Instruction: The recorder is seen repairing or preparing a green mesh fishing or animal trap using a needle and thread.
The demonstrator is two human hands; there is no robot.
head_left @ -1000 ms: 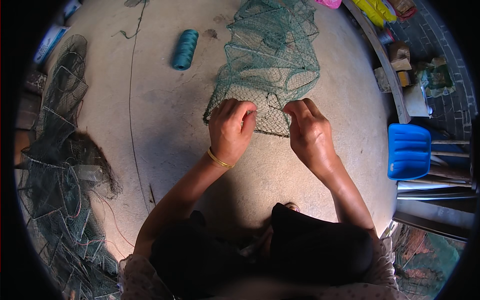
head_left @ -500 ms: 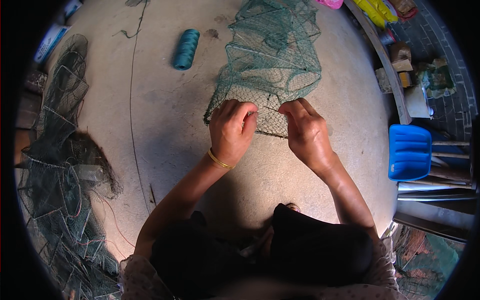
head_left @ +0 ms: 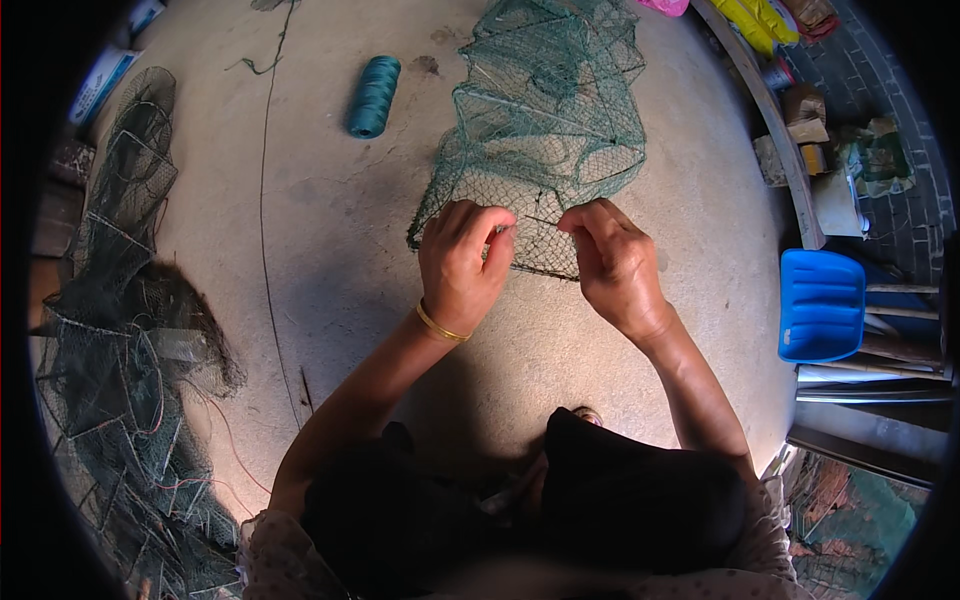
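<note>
A green mesh fishing net (head_left: 548, 120), folded over a frame, stretches away on the floor in front of me. My left hand (head_left: 462, 258) is closed in a pinch above its near end; what the fingertips hold is too small to make out. My right hand (head_left: 618, 268) is pinched on a thin dark needle-like piece (head_left: 541, 219), which points toward my left fingertips with a small gap between. Both hands cover parts of the mesh. Beyond my left hand a spool of teal twine (head_left: 374, 97) lies on its side.
A heap of dark netting (head_left: 110, 370) lies along the left. A thin dark cord (head_left: 264, 180) runs down the floor beside it. At the right are a blue plastic scoop (head_left: 821, 305), a long wooden board (head_left: 765, 115), poles and small boxes.
My right hand has shifted very slightly to the right, and the thin dark piece shows more clearly between the hands. My left hand has stayed in place.
</note>
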